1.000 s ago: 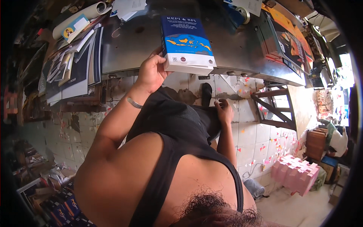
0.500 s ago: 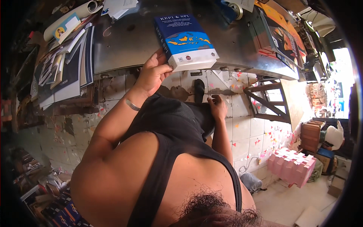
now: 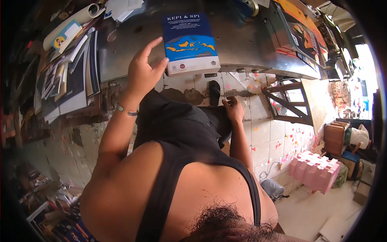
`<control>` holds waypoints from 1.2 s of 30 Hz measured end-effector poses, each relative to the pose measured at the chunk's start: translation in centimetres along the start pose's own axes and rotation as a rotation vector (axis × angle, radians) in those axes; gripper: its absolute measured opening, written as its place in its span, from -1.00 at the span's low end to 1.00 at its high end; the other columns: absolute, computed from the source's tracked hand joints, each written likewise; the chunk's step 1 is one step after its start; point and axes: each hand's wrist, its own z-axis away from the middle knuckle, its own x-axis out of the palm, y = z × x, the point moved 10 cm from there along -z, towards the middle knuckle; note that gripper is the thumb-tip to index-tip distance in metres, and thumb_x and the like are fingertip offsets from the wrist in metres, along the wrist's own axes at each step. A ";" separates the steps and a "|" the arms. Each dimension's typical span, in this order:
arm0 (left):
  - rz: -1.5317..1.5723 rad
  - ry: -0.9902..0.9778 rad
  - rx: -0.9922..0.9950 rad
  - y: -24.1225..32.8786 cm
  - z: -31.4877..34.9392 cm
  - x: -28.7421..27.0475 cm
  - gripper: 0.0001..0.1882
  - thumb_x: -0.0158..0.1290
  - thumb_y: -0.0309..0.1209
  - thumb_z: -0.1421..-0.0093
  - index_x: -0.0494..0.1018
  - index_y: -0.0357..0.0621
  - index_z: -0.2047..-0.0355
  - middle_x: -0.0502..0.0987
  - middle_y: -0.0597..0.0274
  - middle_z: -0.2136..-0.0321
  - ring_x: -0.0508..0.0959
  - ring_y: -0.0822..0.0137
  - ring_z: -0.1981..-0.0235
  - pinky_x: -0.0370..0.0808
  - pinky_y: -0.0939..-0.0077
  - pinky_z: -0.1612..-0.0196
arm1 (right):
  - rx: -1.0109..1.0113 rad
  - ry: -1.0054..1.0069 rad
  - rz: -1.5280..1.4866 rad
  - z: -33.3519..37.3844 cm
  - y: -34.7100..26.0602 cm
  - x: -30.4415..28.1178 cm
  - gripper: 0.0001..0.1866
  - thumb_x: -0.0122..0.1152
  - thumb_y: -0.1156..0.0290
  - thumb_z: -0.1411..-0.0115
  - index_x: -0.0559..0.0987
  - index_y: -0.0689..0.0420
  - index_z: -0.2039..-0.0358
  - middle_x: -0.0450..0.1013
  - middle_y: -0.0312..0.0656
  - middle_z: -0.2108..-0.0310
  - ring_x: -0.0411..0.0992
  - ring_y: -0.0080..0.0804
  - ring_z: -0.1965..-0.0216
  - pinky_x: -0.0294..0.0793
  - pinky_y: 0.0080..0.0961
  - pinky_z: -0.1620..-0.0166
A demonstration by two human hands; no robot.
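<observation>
A thick blue book [image 3: 190, 44] with a map and a white lower band on its cover lies on the metal tabletop, by the near edge. Beside its left edge is my left hand [image 3: 145, 70], with thumb and forefinger spread and nothing gripped. The thumb tip is at or very near the book's lower left side; whether it touches I cannot tell. My right hand [image 3: 234, 110] rests low by my right thigh, fingers loosely bent and apart, holding nothing that I can see.
Piled papers and booklets [image 3: 70, 68] cover the table's left end, with a rolled sheet [image 3: 74, 26] behind. Stacked printed covers [image 3: 300, 40] stand on the right. Below the metal table [image 3: 129, 48] are a dark wooden frame [image 3: 288, 101] and, farther right, a pink-and-white bundle [image 3: 314, 171].
The book, earlier tilted with my left hand at its lower left corner, now sits flatter and straighter. My left hand has let go and moved left, its fingers opening. My right hand stays about where it was.
</observation>
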 end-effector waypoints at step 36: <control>0.088 -0.065 0.364 4.4 -2.3 2.8 -0.44 0.12 -0.61 -0.20 0.39 -0.10 -0.24 0.56 0.10 0.06 0.65 0.36 0.24 0.62 0.50 0.24 | 0.027 -0.011 0.027 0.1 -0.9 0.2 -0.48 0.33 -0.09 -0.16 0.64 -0.03 -0.01 0.67 -0.16 0.12 0.59 -0.15 0.01 0.38 -0.13 -0.11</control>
